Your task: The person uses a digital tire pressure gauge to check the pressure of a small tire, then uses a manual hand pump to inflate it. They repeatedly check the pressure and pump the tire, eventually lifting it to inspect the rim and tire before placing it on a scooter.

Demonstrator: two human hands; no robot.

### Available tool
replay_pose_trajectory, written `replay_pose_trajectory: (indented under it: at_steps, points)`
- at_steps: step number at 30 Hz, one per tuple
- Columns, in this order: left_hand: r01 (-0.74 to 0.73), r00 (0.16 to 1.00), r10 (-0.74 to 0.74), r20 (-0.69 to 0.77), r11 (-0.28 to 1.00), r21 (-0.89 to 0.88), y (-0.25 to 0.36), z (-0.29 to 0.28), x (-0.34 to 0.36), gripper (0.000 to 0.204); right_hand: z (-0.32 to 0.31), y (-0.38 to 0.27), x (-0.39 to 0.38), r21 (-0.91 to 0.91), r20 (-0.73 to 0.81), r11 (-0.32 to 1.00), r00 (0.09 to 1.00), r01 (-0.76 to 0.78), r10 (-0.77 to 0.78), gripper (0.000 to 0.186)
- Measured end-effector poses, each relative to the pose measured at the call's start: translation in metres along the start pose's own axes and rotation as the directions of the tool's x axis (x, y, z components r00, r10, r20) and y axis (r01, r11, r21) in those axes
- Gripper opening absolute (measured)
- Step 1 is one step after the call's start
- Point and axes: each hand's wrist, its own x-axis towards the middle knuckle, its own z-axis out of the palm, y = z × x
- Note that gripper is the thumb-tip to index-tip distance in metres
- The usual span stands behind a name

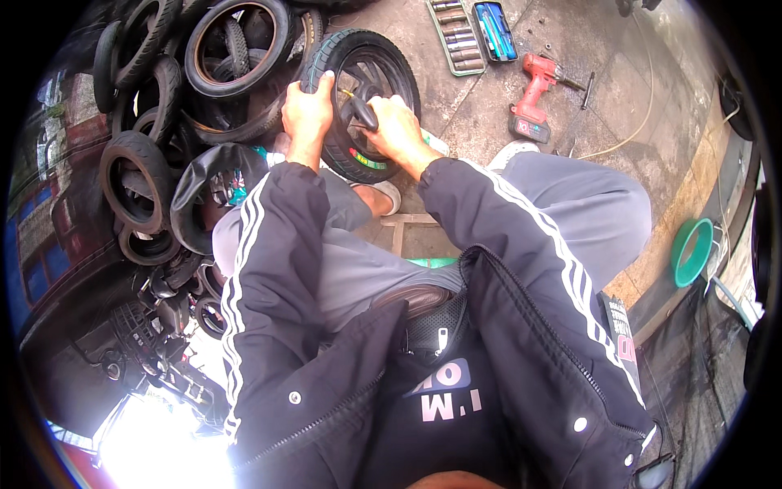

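Observation:
A small wheel with a black tyre and a dark spoked rim stands tilted between my legs, with coloured stickers on its lower sidewall. My left hand grips the tyre's left edge, thumb upward on the tread side; its other fingers are mostly hidden. My right hand is closed around a black handle in front of the rim. A thin yellow part shows beyond the handle, near the spokes. I cannot make out the exact kind of tool, or whether its tip touches the wheel.
Several loose tyres are heaped on the left. Ahead on the floor lie an open socket case, a red cordless impact wrench and a thin metal bar. A green basin is at the right, near a pale hose.

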Motion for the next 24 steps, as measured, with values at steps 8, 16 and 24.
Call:
replay_pose_trajectory:
  at_steps: [8,16,24]
  points:
    - [-0.136,0.984,0.133,-0.118,0.991,-0.018,-0.009,0.001,-0.005,0.081,0.005,0.006,-0.003,0.049,0.073,0.998,0.997,-0.037,0.033,0.043]
    - [-0.276,0.943,0.324,-0.071,0.886,0.373,0.000,-0.004,-0.027,0.108,-0.003,0.023,-0.014,0.262,0.143,0.950,0.980,-0.169,0.135,0.049]
    - [-0.351,0.900,0.433,-0.055,0.793,0.497,-0.002,-0.005,-0.029,0.119,-0.008,0.023,-0.020,0.315,0.145,0.933,0.980,-0.177,0.136,0.049]
